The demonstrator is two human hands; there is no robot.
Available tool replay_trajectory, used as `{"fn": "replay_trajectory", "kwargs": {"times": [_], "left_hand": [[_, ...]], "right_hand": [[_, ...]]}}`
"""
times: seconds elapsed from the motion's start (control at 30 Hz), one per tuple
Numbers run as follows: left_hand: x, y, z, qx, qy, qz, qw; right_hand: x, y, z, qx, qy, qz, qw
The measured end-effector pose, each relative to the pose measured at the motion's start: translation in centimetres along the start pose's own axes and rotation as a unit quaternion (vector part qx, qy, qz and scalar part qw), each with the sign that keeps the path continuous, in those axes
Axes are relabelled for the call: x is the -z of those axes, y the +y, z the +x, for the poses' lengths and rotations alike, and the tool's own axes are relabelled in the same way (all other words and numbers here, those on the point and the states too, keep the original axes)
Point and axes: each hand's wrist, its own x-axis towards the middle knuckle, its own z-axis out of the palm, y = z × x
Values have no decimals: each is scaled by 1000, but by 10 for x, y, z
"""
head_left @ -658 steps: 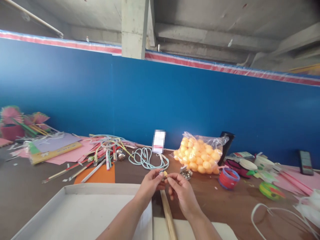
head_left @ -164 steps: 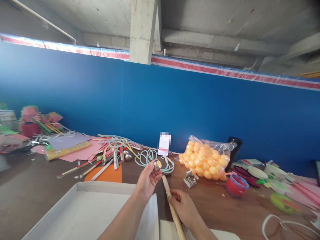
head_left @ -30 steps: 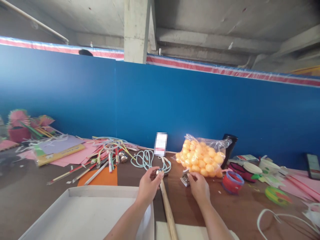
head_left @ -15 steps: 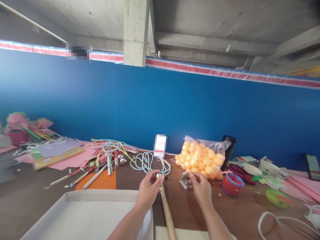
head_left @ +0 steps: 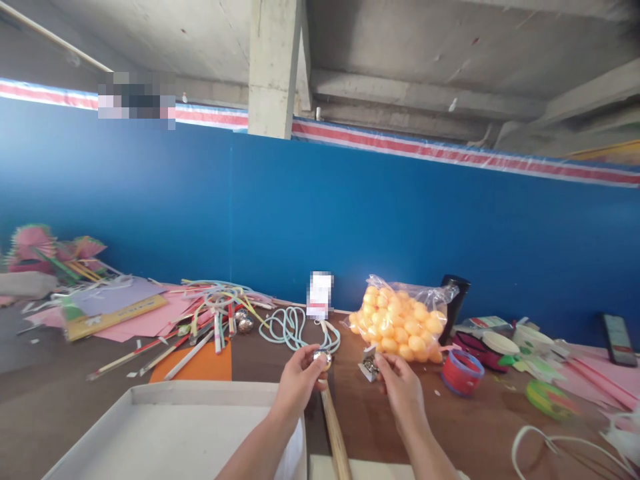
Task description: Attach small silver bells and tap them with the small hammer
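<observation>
At the lower left of the frame lies the white tray (head_left: 185, 427). Near the lower centre, the left hand (head_left: 296, 380) holds the silver ball (head_left: 323, 361), clamped between thumb and fingers. Below the ball, the stick (head_left: 334, 430) runs with its long axis down to the bottom edge, leaning slightly. To the right of the ball, almost level and apart from it, is the small box (head_left: 369, 368) of metal pieces. The right hand (head_left: 403, 388) is nearer to this box, fingertips at its right side; whether they pinch something, I cannot tell.
</observation>
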Motion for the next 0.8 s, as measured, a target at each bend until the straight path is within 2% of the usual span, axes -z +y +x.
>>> {"fn": "replay_trajectory", "kwargs": {"times": [0.1,0.33,0.6,0.8], "left_hand": [[2,-3,2,20,-25,-30,999],[7,-7,4,20,-65,-84,994],[4,2,-6,65,-127,-193,971],[3,0,-8,93,-149,-191,966]], "right_hand": [[-1,-1,-6,-27,-10,55,998],[-6,-5,-20,-83,-105,144,981],[-9,-16,-30,-89,-130,193,969],[-17,-25,-46,-81,-170,193,963]]}}
